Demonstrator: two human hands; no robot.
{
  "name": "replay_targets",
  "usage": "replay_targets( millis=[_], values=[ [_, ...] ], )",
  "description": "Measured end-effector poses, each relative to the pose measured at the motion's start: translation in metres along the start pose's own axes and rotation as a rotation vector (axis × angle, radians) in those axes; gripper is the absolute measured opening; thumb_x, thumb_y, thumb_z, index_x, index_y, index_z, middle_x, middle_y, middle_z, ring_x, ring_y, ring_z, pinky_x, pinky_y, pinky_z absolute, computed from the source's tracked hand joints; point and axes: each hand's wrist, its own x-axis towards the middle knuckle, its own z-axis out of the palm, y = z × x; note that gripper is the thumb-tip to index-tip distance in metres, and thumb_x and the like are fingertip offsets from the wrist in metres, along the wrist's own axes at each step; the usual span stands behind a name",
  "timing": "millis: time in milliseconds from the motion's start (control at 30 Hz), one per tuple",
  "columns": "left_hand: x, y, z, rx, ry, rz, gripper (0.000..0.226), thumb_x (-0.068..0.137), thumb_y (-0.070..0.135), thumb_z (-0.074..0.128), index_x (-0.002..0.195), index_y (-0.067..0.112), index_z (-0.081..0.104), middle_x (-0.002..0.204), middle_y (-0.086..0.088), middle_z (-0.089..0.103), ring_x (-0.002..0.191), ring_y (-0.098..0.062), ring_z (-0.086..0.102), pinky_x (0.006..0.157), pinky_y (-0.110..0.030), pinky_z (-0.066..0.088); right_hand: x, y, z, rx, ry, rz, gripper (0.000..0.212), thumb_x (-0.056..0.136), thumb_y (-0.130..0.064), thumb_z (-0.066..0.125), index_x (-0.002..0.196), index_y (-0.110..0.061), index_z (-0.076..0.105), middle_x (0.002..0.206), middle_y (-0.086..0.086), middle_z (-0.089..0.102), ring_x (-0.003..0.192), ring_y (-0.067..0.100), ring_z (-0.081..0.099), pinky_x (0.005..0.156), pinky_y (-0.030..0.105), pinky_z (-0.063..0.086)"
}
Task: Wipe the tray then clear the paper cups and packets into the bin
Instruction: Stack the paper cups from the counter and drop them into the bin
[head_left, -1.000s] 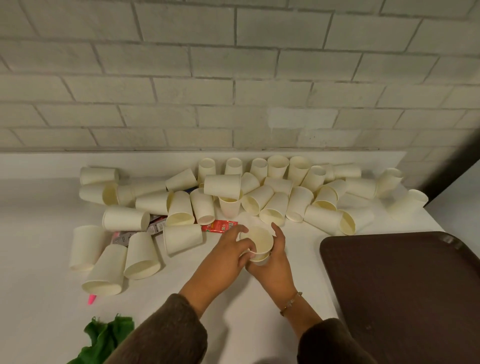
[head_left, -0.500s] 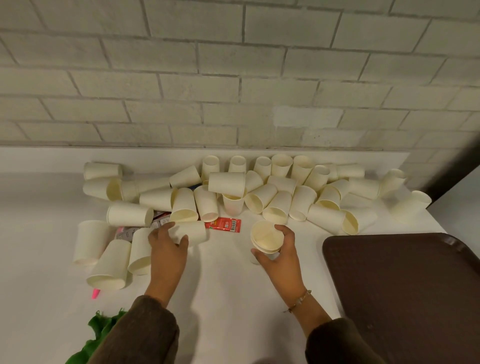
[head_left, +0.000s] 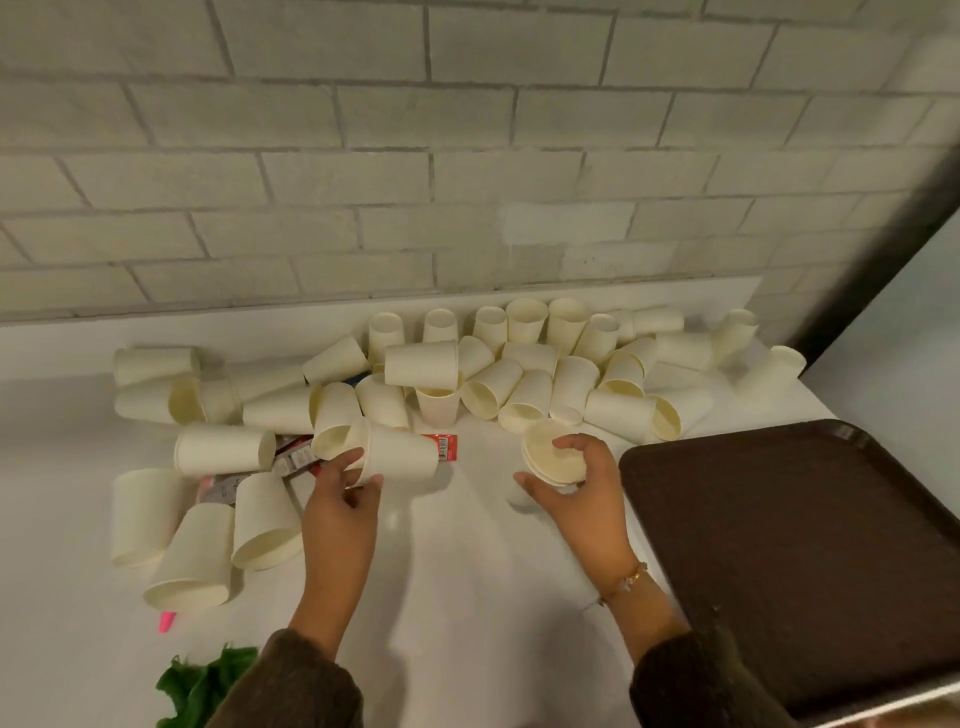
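1. left hand (head_left: 340, 499) grips one paper cup (head_left: 400, 457) lying sideways, fingers curled round its rim end; the cup covers part of the red packet (head_left: 445, 447)
2. right hand (head_left: 582, 493) holds the nested cup stack (head_left: 553, 460) mouth-up, fingers wrapped round the rim; stack just beside the tray (head_left: 805, 545)
3. tray dark brown, on white table (head_left: 457, 597), right side
4. cup pile (head_left: 519, 374) along the wall, mostly tipped over (a few upright); grey packets (head_left: 296, 457) wedged among the left cups
5. green cloth (head_left: 202, 686) near edge; pink item (head_left: 167, 621) beside a cup, can't identify
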Motion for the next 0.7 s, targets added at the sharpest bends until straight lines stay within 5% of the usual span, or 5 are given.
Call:
replay_targets(
  millis=[100,233,467,600,700],
  values=[
    [-0.016,0.032,0.009,-0.045,-0.087,0.128,0.023,0.089,0.016,0.059,0.111,0.019,0.064,0.095,0.008,0.065,0.083,0.000,0.059,0.073,-0.009,0.040,0.000,-0.005,-0.032,-0.045,0.121,-0.036,0.042,0.058,-0.025,0.087,0.089,-0.024,0.059,0.108,-0.002,0.054,0.103,0.008,0.050,0.083,0.008,0.041],
    [-0.043,0.064,0.036,-0.137,-0.247,0.224,0.014,0.089,0.018,0.060,0.101,0.021,0.066,0.092,0.009,0.067,0.085,0.003,0.061,0.070,0.003,0.038,-0.013,-0.004,-0.086,-0.071,0.250,0.023,0.051,0.063,-0.027,0.084,0.108,-0.015,0.064,0.118,-0.005,0.049,0.106,0.005,0.047,0.081,-0.004,0.036],
    [-0.122,0.115,0.106,-0.170,-0.580,0.409,0.021,0.088,0.020,0.059,0.107,0.015,0.067,0.103,0.002,0.067,0.094,-0.005,0.061,0.081,0.000,0.043,-0.063,0.018,-0.205,-0.135,0.610,0.105,0.060,0.065,-0.035,0.081,0.119,-0.020,0.058,0.123,-0.014,0.043,0.114,0.007,0.044,0.096,0.028,0.046],
    [-0.188,0.138,0.148,-0.186,-0.776,0.441,0.017,0.087,0.019,0.060,0.095,0.034,0.062,0.096,0.018,0.066,0.094,0.006,0.061,0.078,-0.001,0.044,-0.101,0.042,-0.276,-0.096,0.812,0.152,0.058,0.067,-0.029,0.081,0.119,-0.016,0.057,0.127,-0.003,0.047,0.116,0.016,0.048,0.091,0.018,0.048],
    [-0.245,0.143,0.191,-0.156,-0.899,0.483,0.017,0.088,0.018,0.059,0.099,0.030,0.062,0.096,0.028,0.061,0.092,0.021,0.056,0.077,0.001,0.044,-0.134,0.068,-0.331,-0.089,0.929,0.192,0.058,0.069,-0.027,0.080,0.121,-0.017,0.055,0.130,-0.002,0.045,0.115,0.012,0.046,0.088,0.011,0.047]
  ],
)
